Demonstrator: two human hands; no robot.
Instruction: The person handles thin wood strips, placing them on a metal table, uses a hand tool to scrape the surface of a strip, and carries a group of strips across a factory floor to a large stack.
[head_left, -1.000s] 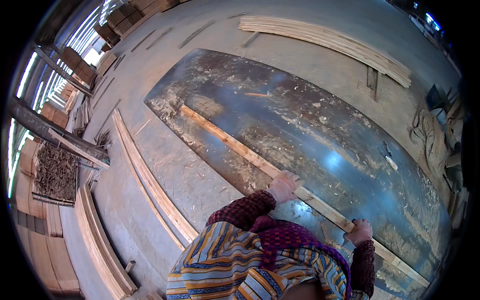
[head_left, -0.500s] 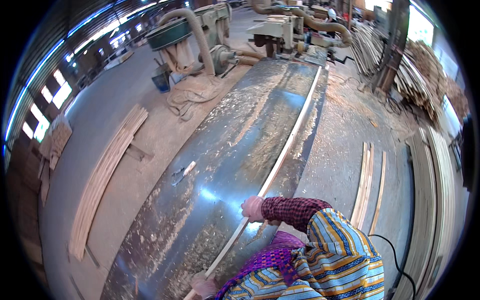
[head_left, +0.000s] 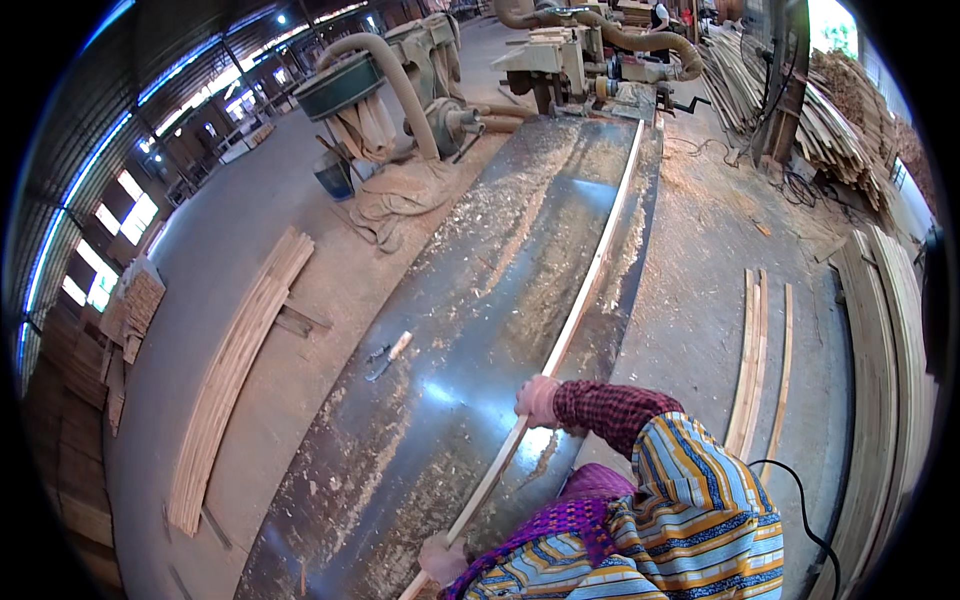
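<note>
A long, thin wooden strip [head_left: 585,300] lies along the dark metal table [head_left: 480,330], running from near my body to the machine [head_left: 555,65] at the far end. My right hand [head_left: 538,402], in a dark red checked sleeve, is closed around the strip about midway down the view. Closer to me, at the bottom, my left hand [head_left: 440,558] also grips it; some of its fingers are hidden. Left of the strip, a small plier-like tool [head_left: 378,365] and a short pale piece [head_left: 401,346] rest on the table among wood shavings.
Stacked boards [head_left: 245,375] lie on the left floor, and thin strips [head_left: 755,365] on the right. More long boards [head_left: 880,370] stand at the right edge. A green dust collector [head_left: 345,85] with a hose is far left. A black cable [head_left: 805,510] curves by my right side.
The view has shifted slightly, so the scene sits further right. Both hands and the strip have moved a little forward along the table, toward the machine; both grips are kept.
</note>
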